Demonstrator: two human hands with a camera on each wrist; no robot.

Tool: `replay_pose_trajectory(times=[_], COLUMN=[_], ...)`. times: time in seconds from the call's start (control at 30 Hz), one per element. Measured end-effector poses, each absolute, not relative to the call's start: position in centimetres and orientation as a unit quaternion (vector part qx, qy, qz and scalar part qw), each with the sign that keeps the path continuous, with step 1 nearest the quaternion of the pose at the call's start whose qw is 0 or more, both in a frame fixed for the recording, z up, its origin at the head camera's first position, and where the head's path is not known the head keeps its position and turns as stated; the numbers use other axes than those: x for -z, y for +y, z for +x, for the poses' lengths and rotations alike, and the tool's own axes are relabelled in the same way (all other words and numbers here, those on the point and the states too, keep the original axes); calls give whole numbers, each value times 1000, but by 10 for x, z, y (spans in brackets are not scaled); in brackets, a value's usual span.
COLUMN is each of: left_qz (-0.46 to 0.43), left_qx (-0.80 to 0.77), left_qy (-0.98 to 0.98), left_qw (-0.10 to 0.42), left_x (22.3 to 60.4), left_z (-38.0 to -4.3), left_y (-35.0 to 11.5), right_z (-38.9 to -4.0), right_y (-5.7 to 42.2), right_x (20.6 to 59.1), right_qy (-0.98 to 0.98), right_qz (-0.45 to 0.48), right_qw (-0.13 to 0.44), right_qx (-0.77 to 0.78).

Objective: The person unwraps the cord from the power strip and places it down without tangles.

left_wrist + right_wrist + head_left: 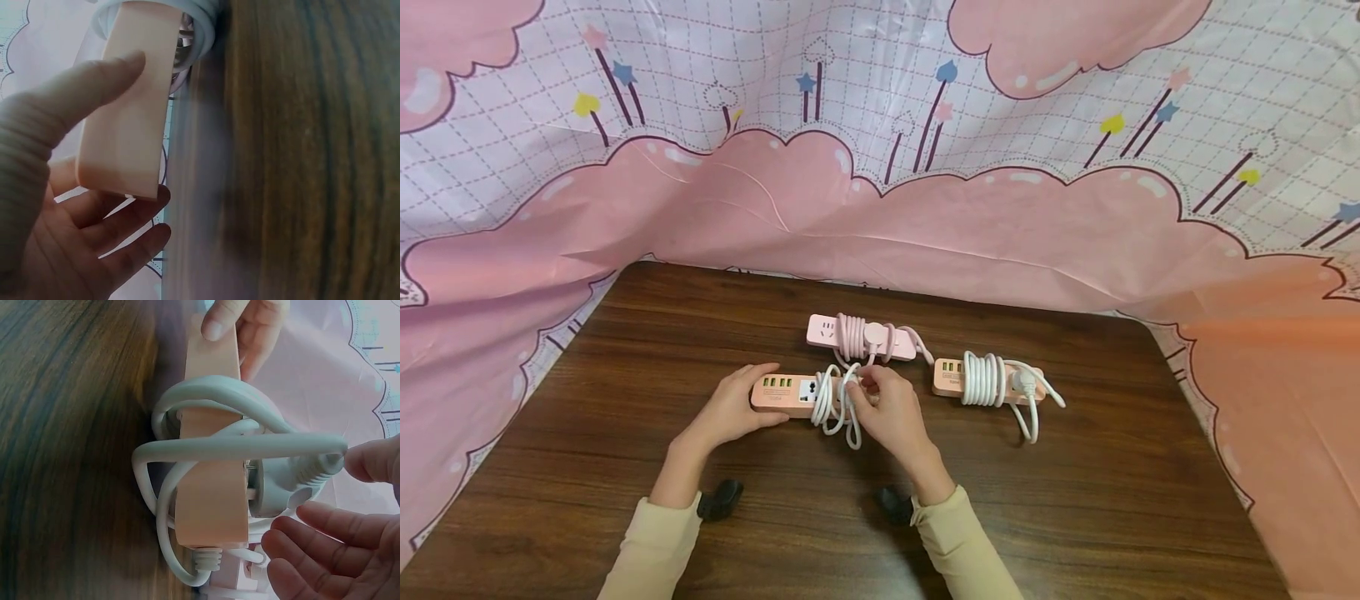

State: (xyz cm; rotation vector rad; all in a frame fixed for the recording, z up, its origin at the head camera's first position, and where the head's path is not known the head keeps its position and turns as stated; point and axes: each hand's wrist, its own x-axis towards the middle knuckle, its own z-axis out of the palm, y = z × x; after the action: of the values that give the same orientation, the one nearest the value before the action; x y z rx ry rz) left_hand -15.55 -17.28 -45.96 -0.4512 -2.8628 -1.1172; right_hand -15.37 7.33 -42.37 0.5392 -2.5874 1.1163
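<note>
Strip (778,403): your left hand (728,408), half-curled, is gripping one end. Plug (275,487): your right hand (891,408) is pinching it, partly hiding it overhead.

The head view is evenly bright and mostly sharp; soft sheen marks the pink-and-white printed backdrop cloth (865,218), orange-tinted at right; both wrist views look dimmer and hazy, the dark-brown wood-grain tabletop (306,150) blurred.
</note>
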Motion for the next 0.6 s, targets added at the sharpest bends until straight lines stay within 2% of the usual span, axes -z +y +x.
replay_pose_trajectory(times=[0.17, 0.43, 0.6], left_qz=[-164, -176, -196], left_qx=[359, 351, 396], left_qy=[-918, -920, -897], left_qw=[27, 1, 19], left_x=[463, 462, 460], left_z=[-162, -166, -164], left_y=[-173, -175, -173], right_z=[-152, -152, -151], right_y=[71, 71, 75], right_x=[421, 420, 419], right_qy=[-900, -903, -893], right_qz=[179, 170, 173], right_qw=[110, 91, 86], right_qx=[-383, -383, -407])
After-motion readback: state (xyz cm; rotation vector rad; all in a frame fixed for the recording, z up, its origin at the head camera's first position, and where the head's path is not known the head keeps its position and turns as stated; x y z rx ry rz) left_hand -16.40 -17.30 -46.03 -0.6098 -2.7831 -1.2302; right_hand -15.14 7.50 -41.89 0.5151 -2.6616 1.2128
